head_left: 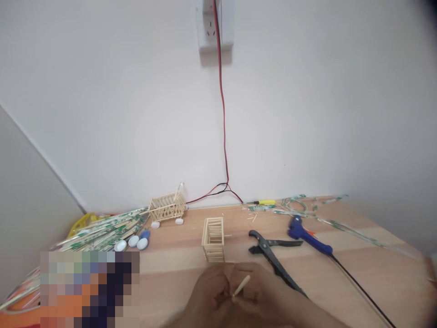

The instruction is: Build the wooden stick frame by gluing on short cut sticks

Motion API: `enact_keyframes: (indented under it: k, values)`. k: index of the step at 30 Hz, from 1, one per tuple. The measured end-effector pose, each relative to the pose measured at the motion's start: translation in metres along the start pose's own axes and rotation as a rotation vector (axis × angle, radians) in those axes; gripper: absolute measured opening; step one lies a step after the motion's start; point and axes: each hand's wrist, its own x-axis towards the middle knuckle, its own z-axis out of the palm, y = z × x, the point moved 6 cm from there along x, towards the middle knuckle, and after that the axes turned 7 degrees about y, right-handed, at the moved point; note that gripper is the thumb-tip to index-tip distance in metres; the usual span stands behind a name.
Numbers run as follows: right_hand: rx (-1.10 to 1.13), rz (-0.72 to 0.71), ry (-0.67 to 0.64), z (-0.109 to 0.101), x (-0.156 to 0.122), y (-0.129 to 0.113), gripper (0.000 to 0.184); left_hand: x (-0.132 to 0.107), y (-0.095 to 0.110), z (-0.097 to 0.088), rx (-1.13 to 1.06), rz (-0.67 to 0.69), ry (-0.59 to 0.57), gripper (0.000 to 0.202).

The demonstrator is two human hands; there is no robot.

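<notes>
My left hand [209,291] and my right hand [261,291] are close together at the bottom middle, fingers curled and fingertips meeting. A short pale wooden stick [243,284] slants up from between them, its lower end pinched where the fingertips meet; part of it is hidden by the fingers. Just beyond my hands stands a small box-shaped frame [214,239] built of thin wooden sticks, its top open. Farther back on the left, a little stick-built cart [167,207] rests on white cap-like wheels.
Dark-handled pliers [269,255] and a blue glue gun [309,237] with a black cord lie to the right. Bottle caps [134,241] and wrapped sticks [112,228] sit at left. Plastic wrappers [355,234] lie far right. A red-black wire [223,114] hangs from the wall socket [210,29].
</notes>
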Motion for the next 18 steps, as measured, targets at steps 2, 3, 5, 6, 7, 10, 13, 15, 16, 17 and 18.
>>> enact_keyframes:
  k: [2,3,5,6,7,10,13,15,16,17,18]
  values:
    - [0.017,0.044,0.022,-0.0024,0.0012,-0.0016,0.006,0.0013,0.0009,-0.002,0.013,0.006,0.003,0.028]
    - [0.015,0.062,0.032,-0.0037,0.0018,-0.0025,0.006,0.0016,0.0012,-0.0023,0.017,0.01,0.003,0.028]
    - [0.012,0.075,0.051,-0.0055,0.0028,-0.0042,0.004,0.0016,0.0019,-0.0029,0.021,0.025,0.014,0.028]
    - [0.013,0.07,0.059,-0.0058,0.0032,-0.005,0.003,0.0012,0.002,-0.0032,0.024,0.032,0.024,0.028]
    - [0.01,0.062,0.06,-0.0057,0.0035,-0.0054,0.002,0.0006,0.0018,-0.0033,0.028,0.037,0.033,0.028]
    - [-0.022,0.037,0.038,-0.0031,0.003,-0.004,0.003,-0.0019,-0.001,-0.0026,0.048,0.012,0.039,0.026]
    - [-0.026,0.027,0.026,-0.0012,0.0015,-0.0003,0.005,-0.0041,-0.0041,-0.0017,0.054,-0.049,0.02,0.021]
    - [-0.01,0.016,0.043,-0.0013,0.0006,0.0015,0.005,-0.0044,-0.0045,-0.0019,0.062,-0.084,0.008,0.016]
    - [-0.004,0.01,0.045,-0.0011,0.0002,0.0024,0.005,-0.004,-0.0041,-0.0024,0.066,-0.097,0.005,0.014]
    - [-0.004,0.008,0.044,-0.0006,-0.0002,0.0033,0.004,-0.0034,-0.0031,-0.0031,0.067,-0.103,0.006,0.013]
    - [-0.008,0.011,0.037,0.0002,-0.0005,0.0044,0.003,-0.0026,-0.0017,-0.004,0.064,-0.102,0.011,0.012]
